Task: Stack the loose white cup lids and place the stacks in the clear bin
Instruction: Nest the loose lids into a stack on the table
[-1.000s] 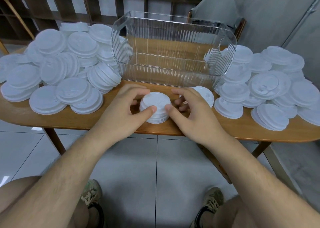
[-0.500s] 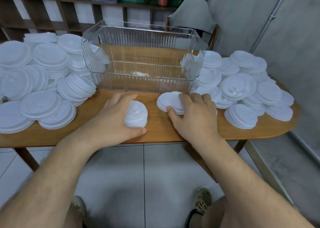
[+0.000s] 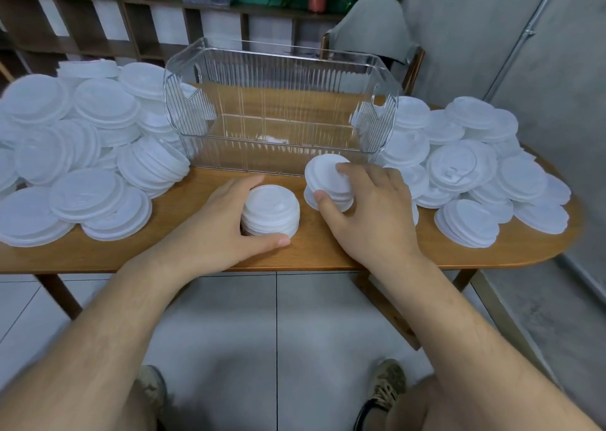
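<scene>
Left of the bin (image 3: 282, 165), the left pile (image 3: 82, 142) is blurred and runs off the picture's edge, as does the table's (image 3: 328, 257) end there. In front of the bin, the left hand (image 3: 216, 230) hides the left side of the left stack (image 3: 272, 211). Only that hand's thumb and forefinger show, and the lid count cannot be told. The right hand (image 3: 370, 211) covers the right side of the right stack (image 3: 328, 178) and whatever lies under its palm. Lids beyond the bin's ends show only warped through its ribbed walls. A white smear (image 3: 273, 139) on the bin's floor is too blurred to name.
</scene>
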Demonstrator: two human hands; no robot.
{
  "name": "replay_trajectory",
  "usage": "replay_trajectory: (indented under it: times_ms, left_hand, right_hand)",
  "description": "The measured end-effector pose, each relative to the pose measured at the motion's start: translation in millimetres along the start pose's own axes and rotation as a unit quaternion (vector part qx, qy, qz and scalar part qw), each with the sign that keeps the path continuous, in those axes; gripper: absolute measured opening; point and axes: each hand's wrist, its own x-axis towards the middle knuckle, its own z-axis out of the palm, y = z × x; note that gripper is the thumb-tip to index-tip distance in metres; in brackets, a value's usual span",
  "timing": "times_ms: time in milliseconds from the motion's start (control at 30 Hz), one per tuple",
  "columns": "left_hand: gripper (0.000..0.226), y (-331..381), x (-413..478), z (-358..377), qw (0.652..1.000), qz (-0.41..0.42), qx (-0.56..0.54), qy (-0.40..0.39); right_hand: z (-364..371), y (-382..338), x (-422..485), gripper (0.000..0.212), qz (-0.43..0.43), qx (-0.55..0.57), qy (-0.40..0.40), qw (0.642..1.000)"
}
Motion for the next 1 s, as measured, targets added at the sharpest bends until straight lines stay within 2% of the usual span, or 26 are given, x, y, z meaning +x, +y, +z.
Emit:
replay_trajectory:
  times_ms: [133, 267, 367, 700, 833, 967, 1000]
  left_hand:
    - [0.096, -7, -2, -2, 1.0, 0.001, -0.006, 0.015]
    - [0.096, -11, -4, -3, 0.999, 0.01, -0.041, 0.014]
    - [0.099, -17, -5, -4, 0.998, 0.019, -0.065, 0.009]
    - [0.082, -20, -9, -11, 0.996, 0.032, -0.082, 0.005]
    - [0.087, -22, -10, -10, 0.995, 0.025, -0.1, 0.005]
    - [0.058, -20, -9, -10, 0.996, 0.038, -0.076, 0.006]
    - [0.057, -19, -8, -9, 0.997, 0.04, -0.071, 0.004]
  right_hand:
    - [-3, -10, 1, 0.05, -0.022, 0.186, -0.073, 0.98]
    - [3, -22, 0, 0.05, -0.062, 0.242, -0.091, 0.964]
    - [5, -28, -3, 0.046, -0.063, 0.251, -0.111, 0.96]
    - [10, -36, -2, 0.046, -0.083, 0.242, -0.162, 0.953]
    - [13, -34, -2, 0.048, -0.089, 0.223, -0.185, 0.953]
    - [13, -31, -3, 0.05, -0.096, 0.21, -0.207, 0.951]
    - [13, -30, -3, 0.051, -0.096, 0.208, -0.215, 0.95]
